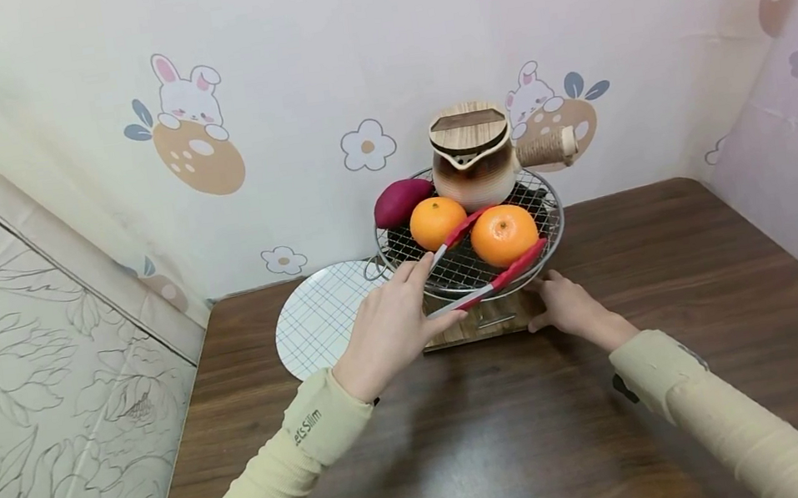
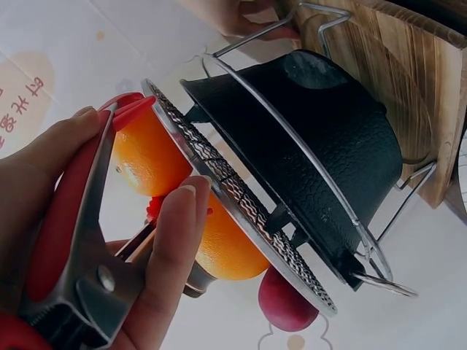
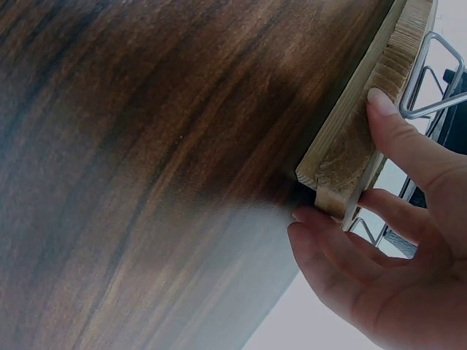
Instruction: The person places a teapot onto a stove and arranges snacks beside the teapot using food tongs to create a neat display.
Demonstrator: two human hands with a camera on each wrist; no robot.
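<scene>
My left hand [image 1: 389, 322] holds tongs with red tips [image 1: 518, 267], their two arms spread either side of the nearer orange [image 1: 505, 237]. That orange sits on a round wire mesh rack [image 1: 558, 232] beside a second orange [image 1: 437, 224] and a purple sweet potato [image 1: 402, 202]. Beneath the mesh is a black stove bowl [image 2: 292, 138] in a wire stand [image 2: 306, 142] on a wooden base [image 1: 456, 336]. My right hand [image 1: 569, 311] grips the near right corner of this base [image 3: 350, 160], thumb [image 3: 390, 124] on its front edge and fingers around the side.
A brown and cream teapot [image 1: 477, 184] with a wooden lid and wrapped side handle stands at the back of the rack. Left of the stove lies a white round grid-patterned mat [image 1: 324, 313]. The wall [image 1: 300, 68] rises right behind the dark wooden table [image 1: 517, 452].
</scene>
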